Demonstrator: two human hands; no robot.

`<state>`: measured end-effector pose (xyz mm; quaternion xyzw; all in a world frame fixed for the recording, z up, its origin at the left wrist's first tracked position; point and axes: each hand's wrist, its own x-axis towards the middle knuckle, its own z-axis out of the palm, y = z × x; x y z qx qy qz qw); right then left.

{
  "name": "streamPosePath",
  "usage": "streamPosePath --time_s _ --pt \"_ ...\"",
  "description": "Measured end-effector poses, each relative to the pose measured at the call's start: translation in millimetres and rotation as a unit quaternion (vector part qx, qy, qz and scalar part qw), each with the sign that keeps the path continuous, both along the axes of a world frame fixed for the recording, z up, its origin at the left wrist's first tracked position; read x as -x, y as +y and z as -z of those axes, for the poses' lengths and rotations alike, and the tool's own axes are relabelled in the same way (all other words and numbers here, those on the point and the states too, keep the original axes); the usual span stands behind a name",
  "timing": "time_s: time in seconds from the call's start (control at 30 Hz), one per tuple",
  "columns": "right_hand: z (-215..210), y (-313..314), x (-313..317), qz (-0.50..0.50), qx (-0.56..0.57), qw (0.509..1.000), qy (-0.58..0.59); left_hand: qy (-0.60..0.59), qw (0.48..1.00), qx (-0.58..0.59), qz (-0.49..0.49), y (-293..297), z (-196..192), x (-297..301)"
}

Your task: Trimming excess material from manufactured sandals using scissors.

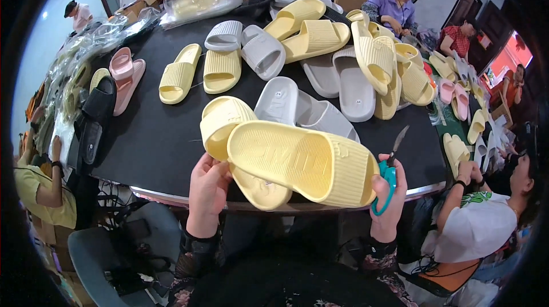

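Head view | lower centre: left hand [209, 190] gripping yellow slipper pair [297, 161] | right hand [389, 198] closed around teal scissors [389, 172], supporting pair | over black table [154, 135]

Matt ribbed foam yellow slipper [303, 161], teal plastic-handled scissors [390, 178] with bare metal blades, smooth dark matt table [154, 135], glossy clear plastic bags [194, 4]
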<state>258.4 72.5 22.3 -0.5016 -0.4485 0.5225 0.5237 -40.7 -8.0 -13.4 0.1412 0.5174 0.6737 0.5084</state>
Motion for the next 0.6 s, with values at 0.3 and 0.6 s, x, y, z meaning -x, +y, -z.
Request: streamPosePath --time_s 0.3,0.6 --pt "-14 -10 1 0.016 -0.003 1.0 0.002 0.119 0.99 -0.07 -0.029 6 -25 -32" --pt "7 -13 3 0.015 0.028 0.994 0.109 0.197 0.976 -0.093 -0.029 0 -27 -47"
